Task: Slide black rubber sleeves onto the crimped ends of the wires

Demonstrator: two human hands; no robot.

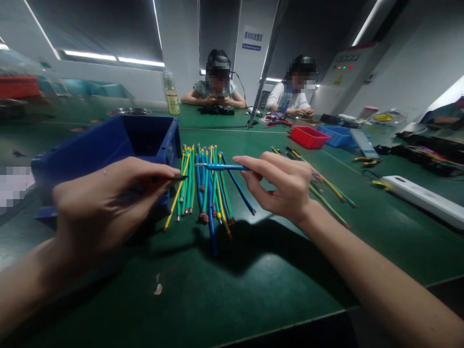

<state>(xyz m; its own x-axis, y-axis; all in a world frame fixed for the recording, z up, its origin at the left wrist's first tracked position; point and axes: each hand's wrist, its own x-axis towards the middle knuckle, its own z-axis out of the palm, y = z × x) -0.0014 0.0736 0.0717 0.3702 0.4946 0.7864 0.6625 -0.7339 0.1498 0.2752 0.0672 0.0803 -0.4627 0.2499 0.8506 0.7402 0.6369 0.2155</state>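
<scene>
My right hand point(281, 186) pinches a blue wire point(226, 167) level above the table, its bare metal end pointing left. Opposite it, my left hand point(108, 198) is closed, thumb against fingers, on a small dark piece point(180, 177) too small to name. The two hands are apart, and a gap lies between the dark piece and the wire's metal tip. Beneath them, a row of short cut wires point(190, 188) in green, yellow and blue lies on the green table; several show frayed copper at the near ends. Fingers hide part of the wire I hold.
A blue bin point(108, 140) stands beside my left hand. More wires point(329, 203) lie to the right, near a white power strip point(424, 198). Farther back are a red tray point(309, 137), a blue tray point(335, 136) and a bottle point(172, 94). Two people sit across the table.
</scene>
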